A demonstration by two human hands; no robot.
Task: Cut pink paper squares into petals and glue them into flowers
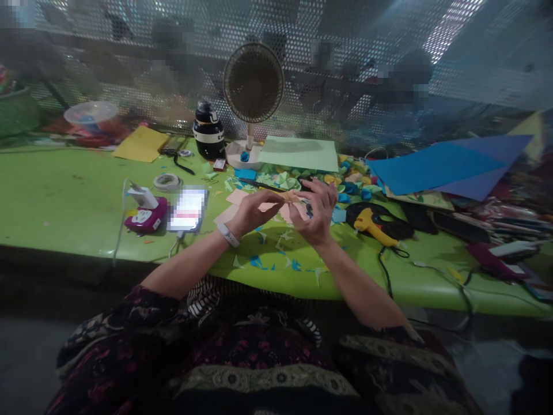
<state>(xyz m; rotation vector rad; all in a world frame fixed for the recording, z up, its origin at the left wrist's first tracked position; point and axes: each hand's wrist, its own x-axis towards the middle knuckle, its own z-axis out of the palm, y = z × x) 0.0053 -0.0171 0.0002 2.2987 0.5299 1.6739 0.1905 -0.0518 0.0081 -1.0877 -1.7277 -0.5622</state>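
Before a perforated screen (345,75), a glossy green table (64,196) bears paper scraps (285,178); above it, left hand (254,211) and right hand (317,214) pinch a peach paper piece (291,197) (small, its details blurred) between their fingertips.

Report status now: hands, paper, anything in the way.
Left hand pinching small peach paper. Right hand at it too. Paper scraps crowd beyond; yellow glue gun to the right, apart.

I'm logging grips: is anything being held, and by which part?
A small peach paper: the left hand pinches one end between its fingertips; the right hand is at the other, its exact hold unclear.
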